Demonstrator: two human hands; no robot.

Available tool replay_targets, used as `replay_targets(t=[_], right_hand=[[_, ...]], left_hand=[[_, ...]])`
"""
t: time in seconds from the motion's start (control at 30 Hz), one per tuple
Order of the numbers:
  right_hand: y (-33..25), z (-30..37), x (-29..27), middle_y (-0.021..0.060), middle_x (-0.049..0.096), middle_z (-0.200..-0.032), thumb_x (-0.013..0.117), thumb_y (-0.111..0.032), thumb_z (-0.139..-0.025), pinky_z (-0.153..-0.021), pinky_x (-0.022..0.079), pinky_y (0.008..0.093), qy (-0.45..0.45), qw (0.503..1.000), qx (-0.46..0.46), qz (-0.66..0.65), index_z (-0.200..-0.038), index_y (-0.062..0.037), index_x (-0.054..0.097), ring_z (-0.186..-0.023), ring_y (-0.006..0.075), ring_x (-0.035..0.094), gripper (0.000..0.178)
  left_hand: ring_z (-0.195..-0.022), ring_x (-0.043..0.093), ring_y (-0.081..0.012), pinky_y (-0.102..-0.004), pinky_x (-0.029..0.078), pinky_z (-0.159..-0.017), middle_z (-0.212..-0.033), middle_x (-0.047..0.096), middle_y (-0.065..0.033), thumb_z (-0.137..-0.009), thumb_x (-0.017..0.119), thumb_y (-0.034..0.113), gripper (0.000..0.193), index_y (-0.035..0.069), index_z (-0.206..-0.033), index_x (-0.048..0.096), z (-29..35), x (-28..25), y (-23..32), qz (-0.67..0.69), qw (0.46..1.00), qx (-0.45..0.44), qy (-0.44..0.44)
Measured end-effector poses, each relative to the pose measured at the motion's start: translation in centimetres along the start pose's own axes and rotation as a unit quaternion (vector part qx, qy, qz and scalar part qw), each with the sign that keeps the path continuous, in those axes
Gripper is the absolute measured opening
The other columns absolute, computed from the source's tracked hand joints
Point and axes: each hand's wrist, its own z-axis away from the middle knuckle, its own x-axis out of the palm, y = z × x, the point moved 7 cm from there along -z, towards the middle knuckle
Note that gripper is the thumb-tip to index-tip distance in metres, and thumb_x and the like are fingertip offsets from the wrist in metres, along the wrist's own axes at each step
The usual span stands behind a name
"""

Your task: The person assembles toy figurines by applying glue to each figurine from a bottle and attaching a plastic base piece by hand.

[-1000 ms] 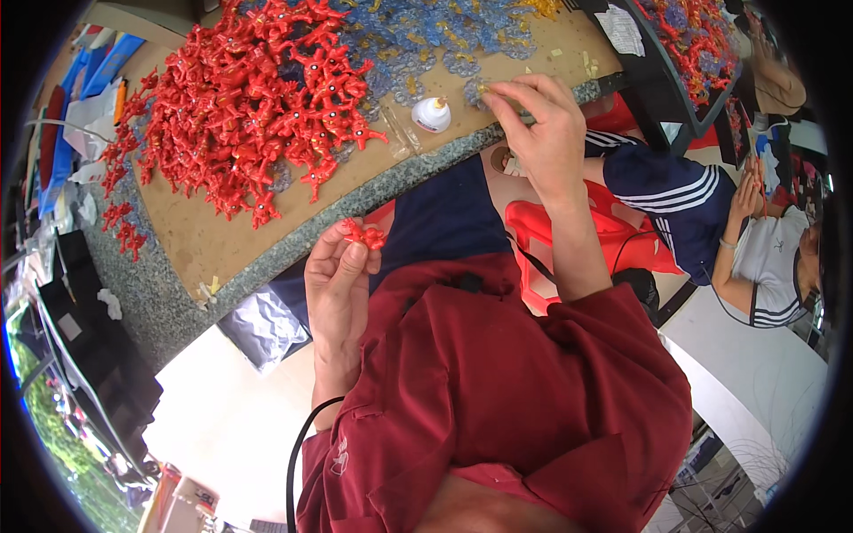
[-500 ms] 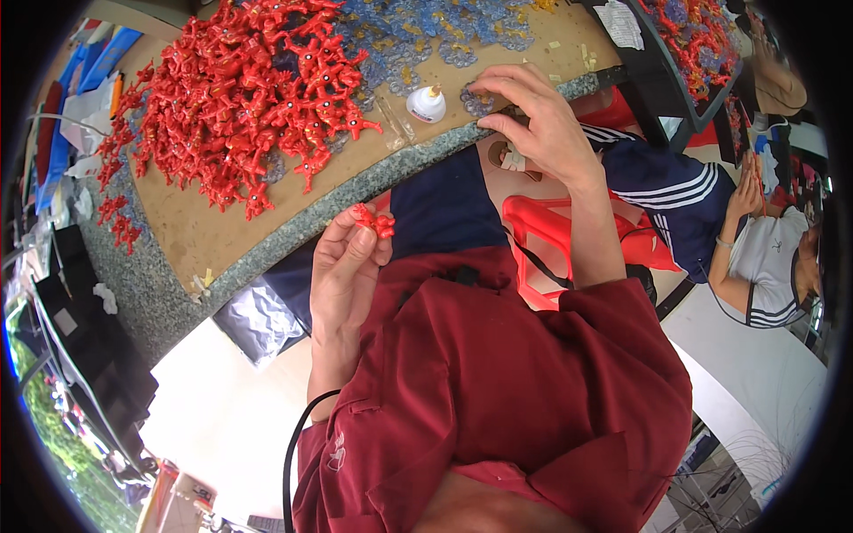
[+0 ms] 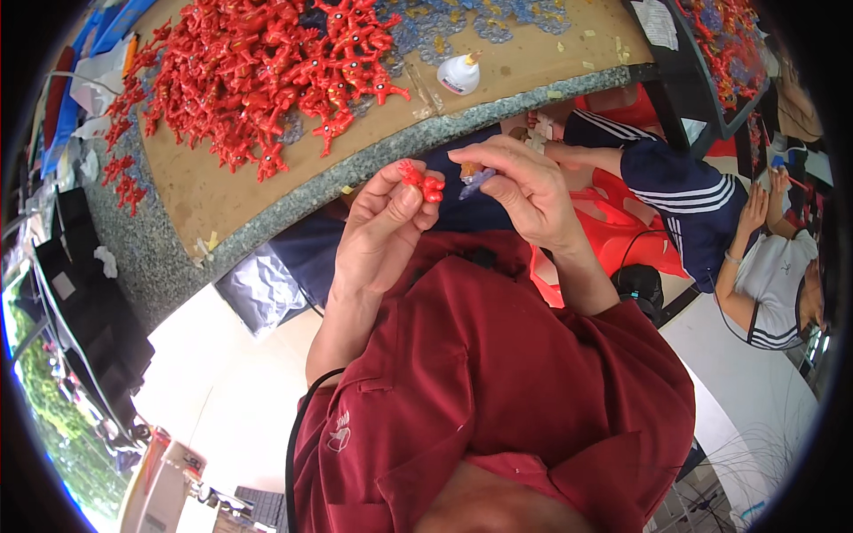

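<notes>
Between the thumb and fingers of my left hand (image 3: 384, 213) is a small red toy figure (image 3: 421, 183). Just right of it, my right hand (image 3: 531, 194) pinches a translucent bluish base piece (image 3: 474, 180) with a yellowish part on top. The two pieces are close together but apart, in front of the table edge. Beyond my hands, a small white glue bottle (image 3: 458, 75) with a yellowish tip stands on the brown board. To its left lies a large heap of red figures (image 3: 258, 80); more translucent bluish base pieces (image 3: 426, 31) are spread out behind.
The brown board (image 3: 524, 67) covers a table with a speckled stone edge (image 3: 329, 182). At the right, a dark tray (image 3: 729, 107) holds red and blue pieces. A co-worker in a navy sleeve (image 3: 684, 200) sits near red plastic stools (image 3: 613, 222). Clear plastic bagging (image 3: 263, 289) hangs below the table.
My right hand has lifted a bluish base piece off the board and drawn it back beside the left hand. The left hand, with the red figure, has shifted right and slightly up.
</notes>
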Motion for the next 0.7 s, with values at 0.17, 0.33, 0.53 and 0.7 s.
replay_targets(t=[0.17,0.33,0.53,0.7], right_hand=[[2.6,1.1,1.7,0.0083,0.058,-0.094,0.058,0.003,-0.079,-0.076,0.044,0.0243,0.089,0.953,0.037,-0.287,-0.104,0.0016,0.058,-0.085,0.0133,0.055,0.025],[2.3,0.9,2.4,0.0080,0.059,-0.092,0.059,0.006,-0.077,-0.076,0.045,0.0235,0.028,0.957,0.026,-0.287,-0.103,0.0025,0.060,-0.085,0.0125,0.055,0.026],[2.3,0.8,2.7,0.0084,0.060,-0.088,0.060,0.007,-0.076,-0.069,0.045,0.0216,0.040,0.957,0.046,-0.283,-0.100,0.0028,0.062,-0.079,0.0117,0.056,0.025],[2.3,1.0,2.6,0.0076,0.062,-0.083,0.063,0.003,-0.074,-0.067,0.046,0.0220,0.045,0.972,0.060,-0.222,-0.098,0.0014,0.063,-0.076,0.0111,0.058,0.024]], left_hand=[[-0.085,0.054,-0.0124,-0.0242,0.044,-0.074,-0.105,0.057,-0.0115,-0.086,0.053,0.005,0.021,0.006,-0.107,0.054,0.1,-0.1,0.1,0.013,1.000,0.021,-0.014],[-0.086,0.052,-0.0127,-0.0246,0.044,-0.075,-0.103,0.053,-0.0090,-0.086,0.052,0.005,0.019,0.006,-0.105,0.054,0.1,-0.4,0.3,0.015,0.998,0.050,-0.036],[-0.084,0.051,-0.0128,-0.0247,0.043,-0.074,-0.100,0.051,-0.0076,-0.085,0.053,0.004,0.015,0.005,-0.101,0.053,0.1,0.0,0.8,-0.043,0.993,0.086,-0.062],[-0.085,0.051,-0.0126,-0.0252,0.044,-0.074,-0.101,0.052,-0.0077,-0.084,0.055,0.003,0.017,0.005,-0.100,0.054,0.2,0.0,1.1,-0.080,0.988,0.123,-0.054]])
